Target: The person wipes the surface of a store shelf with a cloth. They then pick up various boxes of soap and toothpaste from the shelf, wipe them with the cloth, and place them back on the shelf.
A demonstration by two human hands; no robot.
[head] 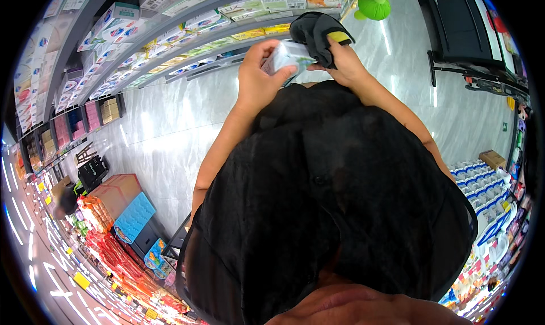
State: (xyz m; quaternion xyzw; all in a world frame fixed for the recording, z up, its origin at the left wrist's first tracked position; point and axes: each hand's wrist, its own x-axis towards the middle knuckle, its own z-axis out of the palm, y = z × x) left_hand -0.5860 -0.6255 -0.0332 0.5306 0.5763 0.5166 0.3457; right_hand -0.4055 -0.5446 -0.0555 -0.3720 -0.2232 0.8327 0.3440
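Near the top centre, my left hand (pixel 262 72) grips a small white carton (pixel 287 56) with blue and green print, thumb across its near side. A dark grey cloth (pixel 317 33) with a yellow patch is in my right hand (pixel 347 63), beside the carton's right end. Cloth and carton look to be touching. The right fingers are partly hidden by the cloth. Just beyond both hands runs a shelf edge with rows of boxed soap (pixel 242 10).
Shelves (pixel 170 40) of boxed goods curve along the top and left. A green feather-like duster (pixel 374 6) is at the upper right, near a black bin or case (pixel 460 23). Lower left are a cardboard box (pixel 115 193) and red packaged goods; stacked white-and-blue packs (pixel 481 184) stand right.
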